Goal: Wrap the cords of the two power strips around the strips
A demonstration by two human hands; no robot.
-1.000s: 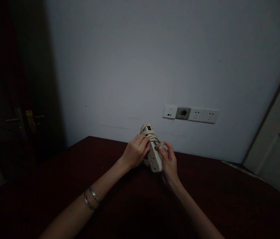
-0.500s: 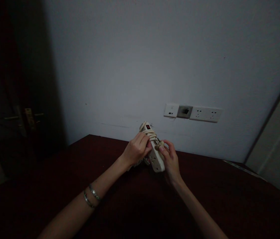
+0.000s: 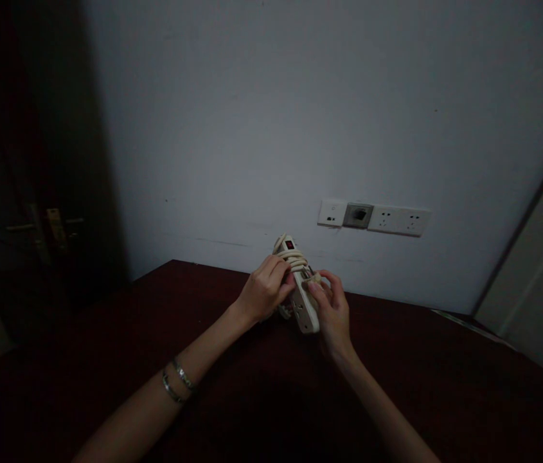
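Observation:
A white power strip (image 3: 304, 306) with a red switch at its far end is held upright above the dark red table (image 3: 396, 386). Its cream cable (image 3: 293, 258) is wound around the strip's upper part. My left hand (image 3: 262, 291) wraps around the strip and the cable coils from the left, fingers closed. My right hand (image 3: 331, 310) holds the strip's right side and pinches the plug end (image 3: 313, 280) of the cable between thumb and fingers. Two bracelets (image 3: 177, 381) sit on my left wrist.
Wall sockets (image 3: 374, 218) are set in the white wall just above and right of the hands. A dark door with a handle (image 3: 47, 225) stands at the left. A light door (image 3: 541, 283) is at the right.
Both hands stay on the strip; my right fingers have shifted slightly on the plug end. The view has drifted a little.

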